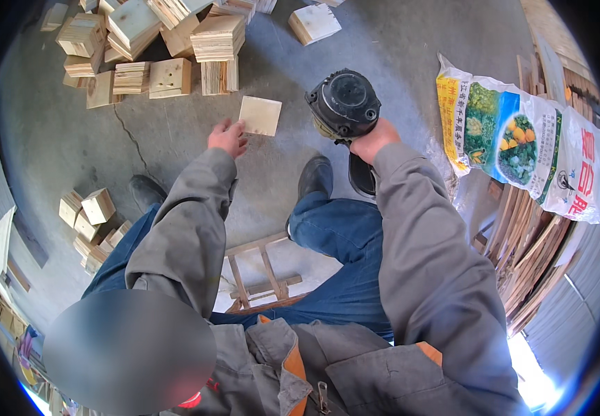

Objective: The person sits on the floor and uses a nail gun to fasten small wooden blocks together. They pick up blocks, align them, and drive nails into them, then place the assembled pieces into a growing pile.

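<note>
My left hand (228,138) reaches forward over the concrete floor, its fingers closed at the left edge of a pale square plywood piece (260,116). Its thumb side meets the wood; the underside of the piece is hidden. To the right of it, my right hand (375,141) is wrapped round the handle of a black nail gun (344,104). The tool's round, bolted cap faces up, and its nose is out of sight. Part of the black handle (362,175) hangs below the hand, near my boot (315,177).
Stacked plywood blocks (169,78) lie at the far left, with a single block (314,25) farther right. More blocks (97,208) sit by my left boot. A printed plastic sack (522,135) lies over wood strips (532,243) at right. A wooden frame (265,274) stands beneath me.
</note>
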`<act>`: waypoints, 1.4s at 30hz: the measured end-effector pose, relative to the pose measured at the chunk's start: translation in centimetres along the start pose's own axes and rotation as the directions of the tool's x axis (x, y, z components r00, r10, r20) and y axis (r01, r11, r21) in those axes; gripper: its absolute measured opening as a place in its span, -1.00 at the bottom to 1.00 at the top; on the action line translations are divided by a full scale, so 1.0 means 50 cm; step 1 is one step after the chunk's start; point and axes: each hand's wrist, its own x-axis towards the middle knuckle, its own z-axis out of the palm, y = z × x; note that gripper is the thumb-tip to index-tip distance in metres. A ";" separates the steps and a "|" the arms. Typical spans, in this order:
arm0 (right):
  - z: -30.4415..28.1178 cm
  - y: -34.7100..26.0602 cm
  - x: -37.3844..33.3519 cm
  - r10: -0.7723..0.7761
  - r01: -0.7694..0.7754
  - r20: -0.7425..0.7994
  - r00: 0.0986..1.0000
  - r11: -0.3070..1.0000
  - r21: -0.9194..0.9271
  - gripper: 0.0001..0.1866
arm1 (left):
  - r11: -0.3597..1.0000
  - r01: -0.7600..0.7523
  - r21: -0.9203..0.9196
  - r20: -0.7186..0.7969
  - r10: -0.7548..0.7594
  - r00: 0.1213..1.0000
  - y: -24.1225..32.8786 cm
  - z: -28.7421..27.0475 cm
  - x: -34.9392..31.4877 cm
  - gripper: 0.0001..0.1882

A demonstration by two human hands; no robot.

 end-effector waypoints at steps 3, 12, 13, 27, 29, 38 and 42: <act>-0.005 -0.014 -0.008 -0.009 0.008 -0.008 1.000 1.000 -0.019 -0.72 | 0.996 0.049 -0.081 0.100 -0.040 0.994 -0.009 0.005 0.001 -0.38; 0.004 -0.007 0.002 -0.028 0.028 -0.006 1.000 0.999 -0.033 -0.72 | 0.959 0.139 -0.246 0.227 -0.082 0.970 0.033 0.046 -0.011 -0.42; 0.006 -0.005 0.004 -0.042 0.041 -0.011 0.999 0.999 -0.032 -0.72 | 0.959 0.144 -0.243 0.222 -0.089 0.971 0.039 0.045 -0.009 -0.42; 0.006 -0.002 -0.015 0.028 -0.018 0.109 0.994 0.996 -0.091 -0.70 | 0.998 0.011 0.063 -0.006 -0.010 1.000 0.120 -0.170 -0.096 -0.61; 0.020 0.013 -0.007 0.025 -0.014 0.161 0.987 0.997 -0.070 -0.74 | 0.992 -0.104 0.071 0.024 0.103 0.994 0.201 -0.192 -0.162 -0.62; 0.035 0.044 -0.013 -0.038 0.039 0.085 0.996 0.999 -0.009 -0.84 | 0.595 -0.780 0.193 0.352 0.700 0.621 0.415 -0.318 -0.628 -0.55; 0.013 0.027 -0.043 -0.073 0.074 0.095 0.993 0.997 -0.012 -0.83 | 0.279 -0.803 0.526 0.342 0.795 0.500 0.375 -0.386 -0.645 -0.54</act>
